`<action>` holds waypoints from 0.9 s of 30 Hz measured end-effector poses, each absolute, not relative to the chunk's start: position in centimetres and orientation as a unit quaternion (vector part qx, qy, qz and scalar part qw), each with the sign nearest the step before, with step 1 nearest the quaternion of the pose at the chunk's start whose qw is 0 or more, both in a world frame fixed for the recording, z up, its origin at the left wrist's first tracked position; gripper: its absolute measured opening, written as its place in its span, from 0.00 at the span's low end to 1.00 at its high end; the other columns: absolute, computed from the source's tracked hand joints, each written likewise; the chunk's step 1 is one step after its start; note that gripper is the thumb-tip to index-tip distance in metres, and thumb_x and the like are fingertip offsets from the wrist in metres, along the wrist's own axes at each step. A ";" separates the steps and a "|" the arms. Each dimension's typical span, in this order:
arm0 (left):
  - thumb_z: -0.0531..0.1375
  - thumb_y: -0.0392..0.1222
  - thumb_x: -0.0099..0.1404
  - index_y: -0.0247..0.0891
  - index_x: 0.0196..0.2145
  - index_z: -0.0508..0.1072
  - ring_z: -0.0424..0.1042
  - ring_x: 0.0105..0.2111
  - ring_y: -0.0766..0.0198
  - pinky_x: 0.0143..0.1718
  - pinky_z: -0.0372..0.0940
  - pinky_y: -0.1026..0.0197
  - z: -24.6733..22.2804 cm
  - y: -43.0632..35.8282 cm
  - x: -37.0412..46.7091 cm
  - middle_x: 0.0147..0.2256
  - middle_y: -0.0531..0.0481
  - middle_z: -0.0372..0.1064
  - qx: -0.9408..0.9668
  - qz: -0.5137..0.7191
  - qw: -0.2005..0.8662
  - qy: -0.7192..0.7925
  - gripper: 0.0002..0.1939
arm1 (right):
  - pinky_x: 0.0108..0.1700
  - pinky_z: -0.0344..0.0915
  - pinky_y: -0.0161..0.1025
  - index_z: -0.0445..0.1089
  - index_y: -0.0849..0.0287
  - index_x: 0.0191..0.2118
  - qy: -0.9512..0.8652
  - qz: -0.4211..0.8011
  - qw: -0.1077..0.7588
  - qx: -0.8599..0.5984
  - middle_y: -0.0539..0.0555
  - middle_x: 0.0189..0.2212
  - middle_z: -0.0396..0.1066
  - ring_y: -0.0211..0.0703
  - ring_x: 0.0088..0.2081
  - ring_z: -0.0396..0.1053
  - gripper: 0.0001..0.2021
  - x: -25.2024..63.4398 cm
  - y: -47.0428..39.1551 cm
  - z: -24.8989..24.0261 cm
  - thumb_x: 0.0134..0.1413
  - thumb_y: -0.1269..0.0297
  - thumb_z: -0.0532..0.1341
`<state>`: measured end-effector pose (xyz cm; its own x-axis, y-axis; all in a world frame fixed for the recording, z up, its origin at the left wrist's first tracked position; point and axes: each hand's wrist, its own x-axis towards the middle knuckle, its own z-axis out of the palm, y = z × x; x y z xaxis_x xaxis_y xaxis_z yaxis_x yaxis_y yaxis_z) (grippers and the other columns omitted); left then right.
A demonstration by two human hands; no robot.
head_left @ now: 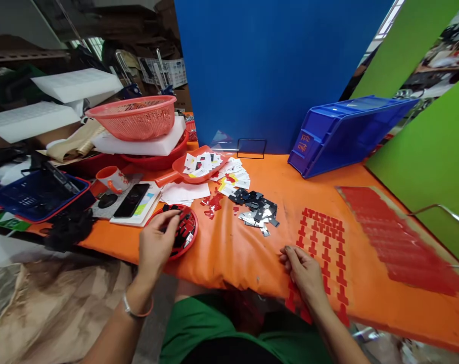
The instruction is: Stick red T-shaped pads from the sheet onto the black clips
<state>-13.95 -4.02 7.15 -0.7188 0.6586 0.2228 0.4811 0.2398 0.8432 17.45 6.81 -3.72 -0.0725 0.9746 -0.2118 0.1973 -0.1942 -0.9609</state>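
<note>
My left hand is over the near left rim of a small red bowl, its thumb and fingers closed in a pinch. Black and red flat pieces fill the bowl. Whatever the pinch holds, if anything, is too small to make out. On the orange tabletop, rows of red T-shaped pieces lie spread out. My right hand rests at their left side with fingers curled and thumb pressed in; its contents are hidden. Between both hands, farther back, sits a pile of black and silver flat parts.
An orange-red scoop with white and yellow scraps stands behind the bowl. To the left are a phone, a mug and a pink basket. A blue bin and a red-coated sheet are at right.
</note>
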 end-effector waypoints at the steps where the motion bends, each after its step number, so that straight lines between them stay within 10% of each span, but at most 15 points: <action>1: 0.59 0.49 0.59 0.40 0.41 0.77 0.72 0.38 0.58 0.45 0.65 0.55 6.8 -4.5 -15.2 0.38 0.47 0.75 0.355 0.470 0.046 0.807 0.16 | 0.20 0.59 0.33 0.72 0.61 0.30 -0.522 0.515 0.371 -0.569 0.53 0.21 0.70 0.36 0.19 0.61 0.24 17.5 6.8 -3.8 0.47 0.41 0.59; 12: 0.54 0.46 0.64 0.38 0.42 0.76 0.67 0.45 0.53 0.51 0.60 0.50 4.4 -4.9 -16.6 0.41 0.42 0.69 0.451 0.366 -0.155 0.799 0.15 | 0.24 0.62 0.34 0.72 0.61 0.30 -0.546 0.489 0.374 -0.569 0.53 0.22 0.70 0.38 0.21 0.63 0.23 17.4 6.7 -4.0 0.50 0.43 0.59; 27: 0.56 0.42 0.65 0.35 0.47 0.71 0.64 0.45 0.52 0.48 0.59 0.53 -0.8 9.8 -2.6 0.41 0.40 0.68 0.615 0.260 0.092 0.738 0.15 | 0.16 0.54 0.33 0.69 0.59 0.27 -0.528 0.510 0.381 -0.562 0.51 0.20 0.67 0.35 0.17 0.57 0.22 17.0 6.4 -3.0 0.51 0.42 0.57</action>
